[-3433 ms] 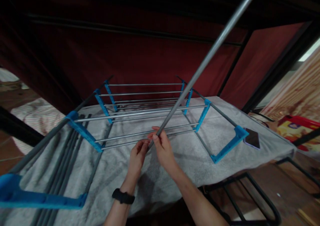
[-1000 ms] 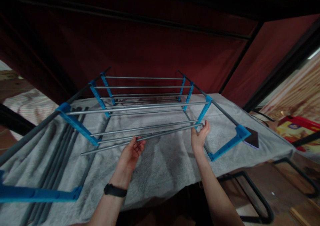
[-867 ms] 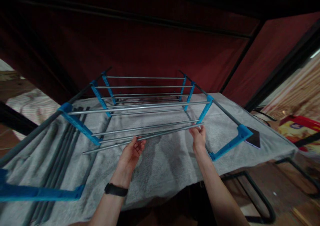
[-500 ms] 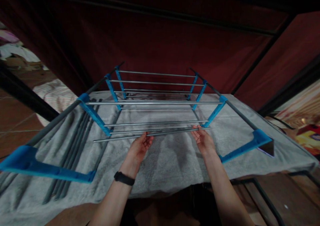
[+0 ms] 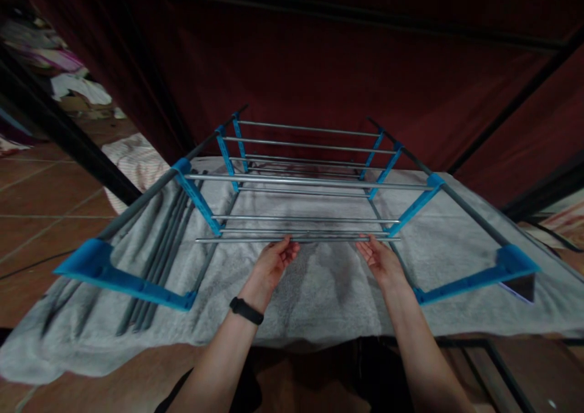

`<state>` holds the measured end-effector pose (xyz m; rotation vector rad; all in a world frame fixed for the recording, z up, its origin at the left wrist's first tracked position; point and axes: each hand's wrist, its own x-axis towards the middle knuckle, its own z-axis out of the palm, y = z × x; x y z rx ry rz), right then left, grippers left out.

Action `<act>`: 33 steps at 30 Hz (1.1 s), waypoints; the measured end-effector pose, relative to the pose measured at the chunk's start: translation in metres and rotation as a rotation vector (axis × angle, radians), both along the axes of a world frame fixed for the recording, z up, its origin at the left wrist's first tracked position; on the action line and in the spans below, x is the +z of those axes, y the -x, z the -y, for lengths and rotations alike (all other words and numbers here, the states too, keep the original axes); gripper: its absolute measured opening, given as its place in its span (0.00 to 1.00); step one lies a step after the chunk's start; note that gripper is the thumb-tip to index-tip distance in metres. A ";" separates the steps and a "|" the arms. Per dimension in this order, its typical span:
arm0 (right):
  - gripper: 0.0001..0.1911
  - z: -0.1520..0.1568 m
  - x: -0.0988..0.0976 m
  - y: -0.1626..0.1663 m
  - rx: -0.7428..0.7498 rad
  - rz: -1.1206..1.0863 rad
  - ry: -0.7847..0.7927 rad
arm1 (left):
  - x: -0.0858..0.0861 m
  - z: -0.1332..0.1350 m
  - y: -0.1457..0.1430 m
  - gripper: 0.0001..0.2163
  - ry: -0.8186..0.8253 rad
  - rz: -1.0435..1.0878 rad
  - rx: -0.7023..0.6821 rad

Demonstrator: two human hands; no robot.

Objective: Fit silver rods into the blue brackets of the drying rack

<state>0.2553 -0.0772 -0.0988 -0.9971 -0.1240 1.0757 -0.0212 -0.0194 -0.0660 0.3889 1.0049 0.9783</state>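
Observation:
A thin metal rod lies across in front of me, nearly level, at the near side of a rack frame. My left hand pinches it left of its middle, palm turned up. Toward its right end, my right hand grips the same rod between thumb and fingers. The rack has blue plastic brackets on grey side tubes, with several metal crossbars spanning them. Right behind the held rod run lower crossbars. Whether the rod's ends touch the brackets I cannot tell.
The rack stands on a grey cloth. Several loose grey tubes lie on it at left. A dark flat device rests behind the right front bracket. Dark red panels rise behind. A striped cloth is at far left.
The rod has gone from slanting, right end higher, to nearly level, both hands still on it. My view has shifted, so the rack appears farther right.

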 end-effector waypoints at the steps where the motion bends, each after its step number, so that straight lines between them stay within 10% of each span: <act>1: 0.08 0.000 -0.001 0.000 -0.001 0.002 -0.005 | -0.001 0.000 0.000 0.09 0.000 -0.005 -0.012; 9: 0.08 0.001 -0.006 -0.004 -0.070 0.003 -0.008 | -0.006 0.010 -0.002 0.06 -0.111 -0.151 -0.271; 20: 0.04 0.003 -0.007 -0.006 -0.065 0.035 -0.013 | -0.007 0.012 -0.003 0.09 -1.107 -1.127 -0.230; 33: 0.06 0.002 -0.006 -0.011 -0.087 -0.004 0.041 | -0.010 0.004 0.010 0.16 -1.165 -1.529 -0.531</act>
